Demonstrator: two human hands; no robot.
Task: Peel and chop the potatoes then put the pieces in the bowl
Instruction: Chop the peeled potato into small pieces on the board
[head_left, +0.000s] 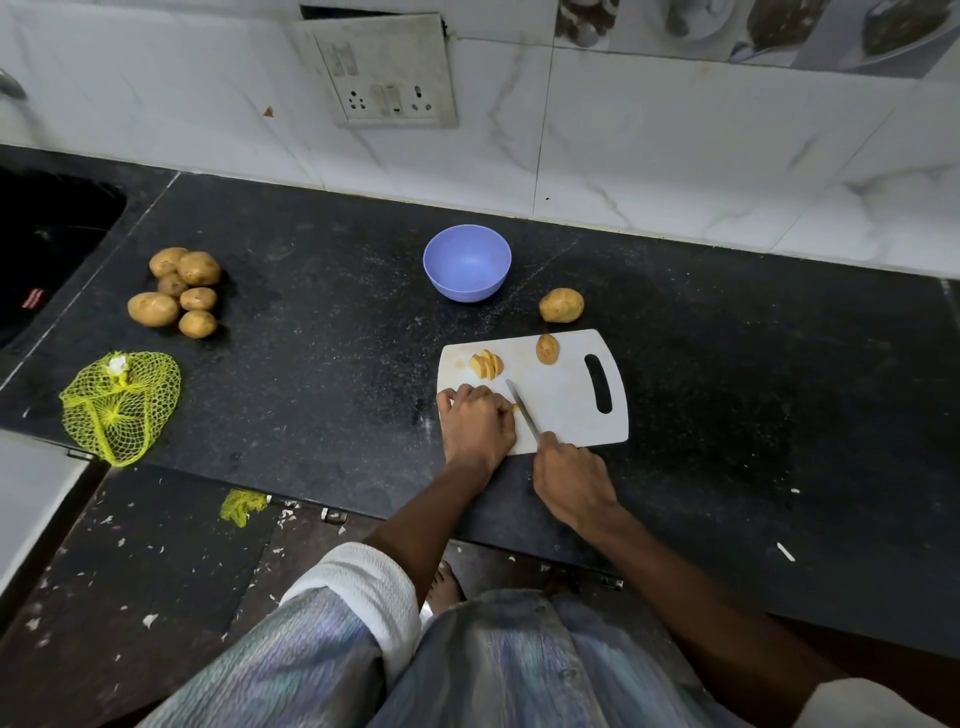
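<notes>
Sitting empty, bowl (467, 262); right grip (570, 480) clasps knife (522, 409), left grip (475, 421) pinches potato.

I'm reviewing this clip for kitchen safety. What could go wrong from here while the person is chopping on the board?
1. The left hand covers the potato piece right beside the knife blade, so a slip could nick the fingers.
2. The cutting board lies on smooth counter near its front edge; it might slide under pressure.
3. The sliced pieces and the potato half lie loose on the board and could get knocked off before reaching the bowl.
</notes>
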